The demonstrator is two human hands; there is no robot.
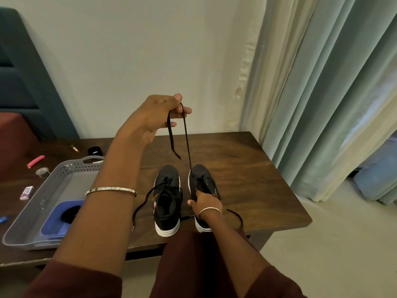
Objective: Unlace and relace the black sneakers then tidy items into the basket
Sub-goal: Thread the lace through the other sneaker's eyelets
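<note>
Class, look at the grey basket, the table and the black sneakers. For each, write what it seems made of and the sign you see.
Grey basket: likely moulded plastic, matt; rows of small holes, moulded handle.
Table: dark wood or veneer, slight sheen; streaky grain shows.
Black sneakers: probably fabric uppers, matt, on white rubber-like soles.

Left forearm (107, 190) hides the basket's (43, 190) right side and part of a dark object (68, 214) in its blue tray (51, 226). Right hand (206, 201) covers the right sneaker's (200, 175) opening; its lace (171, 136) disappears behind the wrist. A blue item (3, 218) is cut off at the left edge. A small round piece (40, 171) on the table (247, 168) is too small to identify.
</note>
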